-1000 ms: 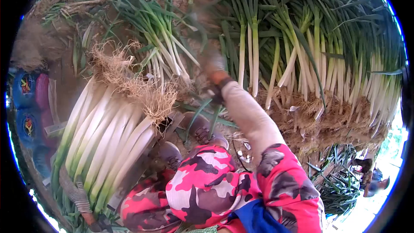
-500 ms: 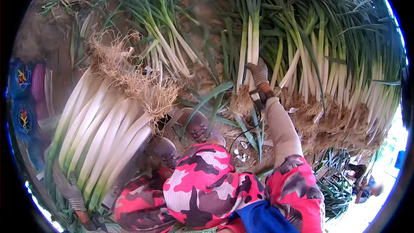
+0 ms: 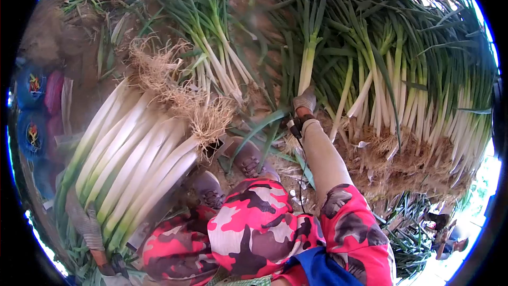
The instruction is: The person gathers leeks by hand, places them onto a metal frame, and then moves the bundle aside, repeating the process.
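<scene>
My left hand, in a grey knit glove, is closed around the green part of a thick bunch of green onions. Their white stems slant up to the right and end in tangled, pale roots. Over on the pile side, my gloved right hand grips a few green onions low on their white stems. These stand nearly upright in the view, leaves pointing away from me. The hand and wrist largely hide their root ends.
A long row of green onions lies to the right, roots toward me. A smaller group lies ahead on the soil. Blue and pink packaging is at the far left. My shoes are between the bunches. A dark cord hangs from my right wrist.
My right hand has shifted left and closed around the stems it was lying against, bunching them together. My left hand keeps its hold. The view has shifted slightly.
</scene>
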The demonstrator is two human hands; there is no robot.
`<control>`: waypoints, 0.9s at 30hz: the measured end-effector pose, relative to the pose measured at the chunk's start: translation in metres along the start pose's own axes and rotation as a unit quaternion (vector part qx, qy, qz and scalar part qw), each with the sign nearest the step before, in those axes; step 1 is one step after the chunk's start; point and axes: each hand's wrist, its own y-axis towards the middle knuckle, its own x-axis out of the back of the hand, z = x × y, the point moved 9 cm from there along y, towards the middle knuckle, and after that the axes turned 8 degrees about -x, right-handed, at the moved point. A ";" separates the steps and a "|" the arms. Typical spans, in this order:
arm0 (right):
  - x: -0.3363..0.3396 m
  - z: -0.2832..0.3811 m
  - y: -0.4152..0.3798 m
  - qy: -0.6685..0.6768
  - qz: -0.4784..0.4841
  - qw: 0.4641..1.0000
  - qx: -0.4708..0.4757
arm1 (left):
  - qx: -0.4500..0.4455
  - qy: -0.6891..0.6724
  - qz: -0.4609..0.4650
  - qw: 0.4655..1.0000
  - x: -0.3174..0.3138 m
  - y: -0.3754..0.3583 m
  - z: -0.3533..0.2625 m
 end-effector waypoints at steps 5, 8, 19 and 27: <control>-0.015 -0.005 -0.004 0.057 0.074 0.995 0.040 | 0.018 -0.055 -0.033 0.998 0.007 0.003 -0.014; 0.011 0.025 -0.051 0.259 0.209 0.942 0.049 | 0.013 -0.049 -0.049 0.998 0.034 0.018 -0.035; 0.176 0.260 -0.140 0.703 0.623 0.340 0.056 | 0.041 -0.078 -0.046 0.995 0.058 0.021 -0.043; 0.304 0.353 -0.357 0.580 0.514 0.536 0.333 | 0.053 -0.069 -0.061 0.994 0.058 0.016 -0.037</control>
